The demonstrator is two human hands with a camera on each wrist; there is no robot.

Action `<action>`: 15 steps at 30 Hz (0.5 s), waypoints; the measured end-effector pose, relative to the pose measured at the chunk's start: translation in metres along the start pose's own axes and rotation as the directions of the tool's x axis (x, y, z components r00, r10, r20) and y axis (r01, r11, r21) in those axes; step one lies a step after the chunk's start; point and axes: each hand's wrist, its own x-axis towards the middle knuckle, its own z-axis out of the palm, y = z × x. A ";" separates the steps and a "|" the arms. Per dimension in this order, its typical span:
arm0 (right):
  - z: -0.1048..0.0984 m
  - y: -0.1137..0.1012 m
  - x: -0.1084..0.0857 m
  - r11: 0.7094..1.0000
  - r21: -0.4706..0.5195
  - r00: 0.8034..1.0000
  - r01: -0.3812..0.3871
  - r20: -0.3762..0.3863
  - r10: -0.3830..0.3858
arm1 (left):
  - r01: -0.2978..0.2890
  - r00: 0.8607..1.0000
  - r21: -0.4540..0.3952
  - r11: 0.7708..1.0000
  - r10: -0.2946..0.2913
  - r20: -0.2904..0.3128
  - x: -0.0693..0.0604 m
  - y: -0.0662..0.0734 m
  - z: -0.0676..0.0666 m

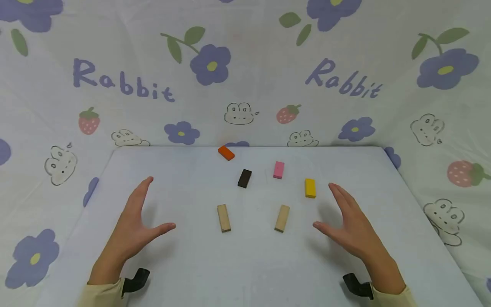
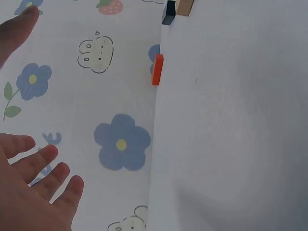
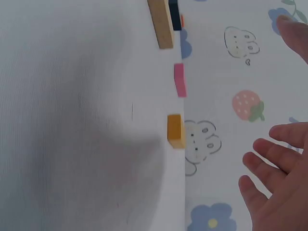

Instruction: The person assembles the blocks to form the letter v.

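My left hand (image 1: pixel 134 230) hovers over the left of the white table, thumb and fingers spread, holding nothing. On the right, my right hand (image 1: pixel 354 230) is held the same way, its fingertips closest to the yellow block (image 1: pixel 310 188). Between the hands lie two plain wooden blocks, a left one (image 1: pixel 224 218) and a right one (image 1: pixel 281 218). Behind them are a black block (image 1: pixel 244 178) and a pink block (image 1: pixel 278 169). An orange block (image 1: pixel 226 153) sits at the table's far edge. Neither hand touches any block.
The white table (image 1: pixel 245 273) ends at a far edge against a cloth (image 1: pixel 253 64) printed with flowers, rabbits and strawberries. Cloth also hangs along both sides. A black strap piece (image 1: pixel 136 280) sticks out from the left wrist, and a similar black piece (image 1: pixel 356 285) from the right.
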 end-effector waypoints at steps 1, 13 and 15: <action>0.001 -0.002 0.001 1.000 0.010 1.000 -0.006 0.013 0.006 | 0.001 1.000 -0.013 1.000 -0.001 0.002 0.001 0.001 0.002; 0.022 -0.016 0.010 0.996 0.089 0.997 -0.007 0.078 0.000 | -0.066 0.995 -0.133 0.989 0.076 0.069 0.014 0.005 0.034; 0.026 -0.018 0.012 0.994 0.109 0.997 0.014 0.074 -0.023 | -0.072 0.993 -0.145 0.987 0.085 0.085 0.016 0.005 0.040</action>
